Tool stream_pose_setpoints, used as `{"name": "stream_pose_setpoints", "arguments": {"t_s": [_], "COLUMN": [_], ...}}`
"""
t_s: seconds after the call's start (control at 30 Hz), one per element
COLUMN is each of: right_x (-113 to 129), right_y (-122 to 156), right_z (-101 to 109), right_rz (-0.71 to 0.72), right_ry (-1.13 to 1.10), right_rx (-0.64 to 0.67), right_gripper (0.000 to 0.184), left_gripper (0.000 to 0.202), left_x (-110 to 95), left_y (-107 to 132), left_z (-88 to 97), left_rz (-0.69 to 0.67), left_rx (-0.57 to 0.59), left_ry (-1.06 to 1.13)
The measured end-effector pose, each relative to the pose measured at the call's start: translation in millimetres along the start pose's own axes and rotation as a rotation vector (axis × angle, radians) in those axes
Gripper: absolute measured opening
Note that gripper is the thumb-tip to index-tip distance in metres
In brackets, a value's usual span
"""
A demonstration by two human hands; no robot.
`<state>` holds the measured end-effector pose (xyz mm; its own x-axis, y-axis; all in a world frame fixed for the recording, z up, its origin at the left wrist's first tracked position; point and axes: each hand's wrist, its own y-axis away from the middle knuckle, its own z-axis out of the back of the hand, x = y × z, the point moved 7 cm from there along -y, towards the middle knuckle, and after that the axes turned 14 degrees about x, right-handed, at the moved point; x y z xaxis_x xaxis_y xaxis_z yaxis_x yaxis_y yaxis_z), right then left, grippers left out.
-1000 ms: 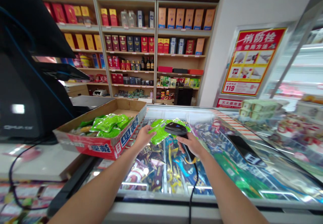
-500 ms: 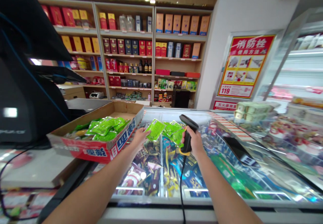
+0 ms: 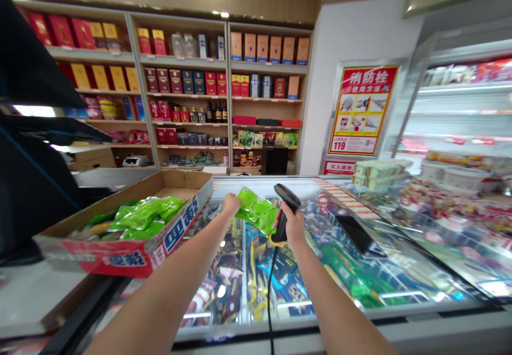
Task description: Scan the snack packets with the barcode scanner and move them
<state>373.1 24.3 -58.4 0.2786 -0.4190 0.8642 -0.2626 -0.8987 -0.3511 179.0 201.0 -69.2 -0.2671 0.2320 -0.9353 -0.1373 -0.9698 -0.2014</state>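
My left hand [image 3: 231, 204] pinches a green snack packet [image 3: 247, 199] and holds it up over the glass top of the chest freezer [image 3: 280, 301]. More green packets [image 3: 264, 217] lie on the glass just behind it. My right hand [image 3: 294, 224] is wrapped round the handle of a black barcode scanner [image 3: 285, 208] whose head points left at the packet. The scanner's black cable [image 3: 270, 291] hangs down toward me.
A cardboard tray [image 3: 132, 251] with red and blue print holds several green packets at the left. A black till screen [image 3: 28, 147] stands far left. A dark phone [image 3: 357, 233] lies on the freezer glass. Stacked goods [image 3: 376, 171] sit at the right, shelves of boxes behind.
My left hand lifted one green packet off the glass and raised it. My right hand tipped the scanner from lying over the packets to upright, aimed at the packet. The view swung right.
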Motion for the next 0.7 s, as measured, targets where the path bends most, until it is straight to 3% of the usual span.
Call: {"name": "stream_pose_setpoints", "arguments": {"t_s": [0.1, 0.27, 0.37, 0.43, 0.5, 0.57, 0.63, 0.7], "right_x": [0.0, 2.6, 3.9, 4.1, 3.8, 3.1, 2.5, 1.5], "right_y": [-0.7, 0.6, 1.2, 1.2, 1.3, 1.7, 2.4, 3.2], "right_z": [-0.6, -2.5, -1.5, -0.8, -1.3, -2.9, -4.9, -6.1], "right_rz": [0.010, 0.014, 0.020, 0.023, 0.022, 0.015, 0.015, 0.017], "right_ry": [-0.007, -0.005, 0.004, 0.019, 0.039, 0.056, 0.073, 0.090], "right_rx": [-0.005, -0.005, -0.013, -0.016, -0.009, 0.006, 0.021, 0.028], "right_gripper": [0.033, 0.034, 0.036, 0.036, 0.036, 0.036, 0.037, 0.037], "left_gripper": [0.021, 0.029, 0.031, 0.031, 0.031, 0.029, 0.030, 0.031], "left_x": [1.9, -13.1, -42.8, -72.5, -99.7, -113.5, -109.9, -93.6], "left_y": [4.3, 23.1, 42.9, 60.0, 75.9, 84.4, 83.7, 77.9], "left_z": [6.1, 7.4, 13.4, 29.3, 58.4, 101.2, 152.7, 204.3], "left_rz": [0.040, 0.040, -0.033, -0.125, -0.181, -0.127, 0.019, 0.184], "left_rx": [-0.066, -0.055, -0.057, -0.091, -0.134, -0.162, -0.153, -0.140], "left_ry": [-0.143, -0.631, -0.772, -0.854, -0.958, -1.076, -1.156, -1.185]}}
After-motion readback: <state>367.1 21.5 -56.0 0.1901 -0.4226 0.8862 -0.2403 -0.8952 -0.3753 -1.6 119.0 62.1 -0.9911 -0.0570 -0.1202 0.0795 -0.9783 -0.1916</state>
